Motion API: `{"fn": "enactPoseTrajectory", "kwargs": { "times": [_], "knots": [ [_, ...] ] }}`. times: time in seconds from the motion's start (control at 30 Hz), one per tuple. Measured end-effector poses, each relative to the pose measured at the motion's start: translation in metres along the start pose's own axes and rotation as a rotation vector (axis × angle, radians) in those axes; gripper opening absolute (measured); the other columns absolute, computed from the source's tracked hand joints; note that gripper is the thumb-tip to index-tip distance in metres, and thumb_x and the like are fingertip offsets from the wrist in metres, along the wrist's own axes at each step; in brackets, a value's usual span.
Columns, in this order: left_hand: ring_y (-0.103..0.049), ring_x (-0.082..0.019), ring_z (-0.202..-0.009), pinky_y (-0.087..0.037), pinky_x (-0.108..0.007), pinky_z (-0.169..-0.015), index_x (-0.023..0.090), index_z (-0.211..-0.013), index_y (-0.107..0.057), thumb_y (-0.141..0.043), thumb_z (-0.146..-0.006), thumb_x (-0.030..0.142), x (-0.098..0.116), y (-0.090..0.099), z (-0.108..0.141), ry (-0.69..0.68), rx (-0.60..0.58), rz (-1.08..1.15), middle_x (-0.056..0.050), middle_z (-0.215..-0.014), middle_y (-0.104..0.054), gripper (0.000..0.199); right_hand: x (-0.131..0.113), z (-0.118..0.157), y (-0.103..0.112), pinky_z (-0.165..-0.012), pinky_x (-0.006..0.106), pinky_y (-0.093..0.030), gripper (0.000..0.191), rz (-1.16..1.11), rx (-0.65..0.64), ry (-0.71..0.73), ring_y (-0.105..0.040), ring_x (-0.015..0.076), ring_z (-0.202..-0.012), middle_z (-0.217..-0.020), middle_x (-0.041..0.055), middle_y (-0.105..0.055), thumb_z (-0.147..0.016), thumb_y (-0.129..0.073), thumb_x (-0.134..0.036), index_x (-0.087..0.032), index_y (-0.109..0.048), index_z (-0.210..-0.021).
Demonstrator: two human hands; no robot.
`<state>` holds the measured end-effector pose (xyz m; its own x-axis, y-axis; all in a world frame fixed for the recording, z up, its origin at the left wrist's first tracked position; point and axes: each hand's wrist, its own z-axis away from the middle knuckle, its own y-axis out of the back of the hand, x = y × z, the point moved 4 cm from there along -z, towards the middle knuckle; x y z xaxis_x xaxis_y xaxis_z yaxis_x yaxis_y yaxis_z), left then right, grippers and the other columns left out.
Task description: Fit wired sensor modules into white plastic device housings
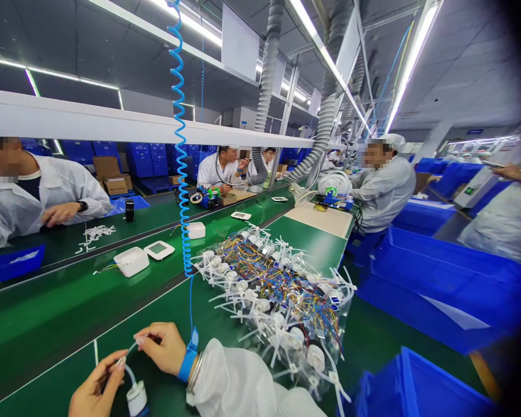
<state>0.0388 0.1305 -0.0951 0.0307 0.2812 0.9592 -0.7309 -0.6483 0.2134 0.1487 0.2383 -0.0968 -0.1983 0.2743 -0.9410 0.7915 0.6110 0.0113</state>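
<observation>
Near the bottom edge, my left hand (98,387) pinches a thin translucent tube (131,375) between thumb and fingers. My right hand (167,350), with a blue wrist strap (188,362), is closed in a pinch on the tube's upper end. Below the fingers, the tube runs down to a small white cylindrical part (136,397), whose lower end is cut off by the frame. On the bench right of my hands lies a pile of similar white parts (263,304) with tubes and coloured wires. A short white tube piece (96,351) lies beyond my left hand.
A green conveyor (91,301) runs past, carrying white housings (131,262) and a display panel (159,249). A coiled blue cord (183,197) hangs in front. Blue bins (421,382) stand at the right. Co-workers (384,179) sit along the line; one is across at left.
</observation>
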Motion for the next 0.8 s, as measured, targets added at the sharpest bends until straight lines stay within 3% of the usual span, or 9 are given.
{"fn": "enactPoseTrajectory", "kwargs": {
  "times": [0.2,0.47,0.67,0.8],
  "knots": [
    [-0.060,-0.018,-0.062,-0.049,-0.018,-0.052,0.015,-0.076,-0.066,-0.072,-0.026,0.064,0.004,-0.002,0.002,-0.018,0.010,0.044,-0.006,-0.071,-0.066,0.070,0.008,0.000,-0.002,-0.046,0.018,-0.035,0.022,0.021,-0.040,-0.035,-0.045,0.0069,-0.048,-0.059,0.0012,-0.057,-0.077,-0.055,-0.026,-0.011,-0.071,-0.080],
    [-0.058,-0.017,-0.055,-0.049,-0.021,-0.050,0.015,-0.075,-0.067,-0.070,-0.030,0.068,0.002,-0.001,0.000,-0.080,-0.009,0.014,-0.005,-0.063,-0.064,0.070,0.012,0.001,-0.003,-0.046,0.018,-0.034,0.043,-0.050,-0.065,-0.152,-0.044,0.0070,-0.050,-0.060,0.0013,-0.056,-0.077,-0.055,-0.049,-0.011,-0.069,-0.092],
    [-0.060,-0.020,-0.058,-0.052,-0.024,-0.053,0.015,-0.082,-0.067,-0.064,-0.041,0.073,-0.004,-0.002,-0.003,-0.154,-0.036,-0.086,-0.006,-0.067,-0.065,0.071,0.014,-0.001,0.002,-0.048,0.018,-0.034,0.038,-0.038,0.088,-0.136,-0.044,0.0070,-0.052,-0.061,0.0002,-0.055,-0.074,-0.061,-0.044,-0.012,-0.068,-0.090],
    [-0.061,-0.021,-0.058,-0.052,-0.026,-0.053,0.015,-0.081,-0.067,-0.061,-0.040,0.076,-0.003,0.000,-0.002,-0.157,-0.023,-0.115,-0.007,-0.066,-0.065,0.074,0.013,-0.001,0.003,-0.048,0.018,-0.034,0.033,-0.010,0.118,-0.134,-0.045,0.0073,-0.053,-0.061,0.0005,-0.056,-0.073,-0.061,-0.042,-0.012,-0.070,-0.084]
  ]
}}
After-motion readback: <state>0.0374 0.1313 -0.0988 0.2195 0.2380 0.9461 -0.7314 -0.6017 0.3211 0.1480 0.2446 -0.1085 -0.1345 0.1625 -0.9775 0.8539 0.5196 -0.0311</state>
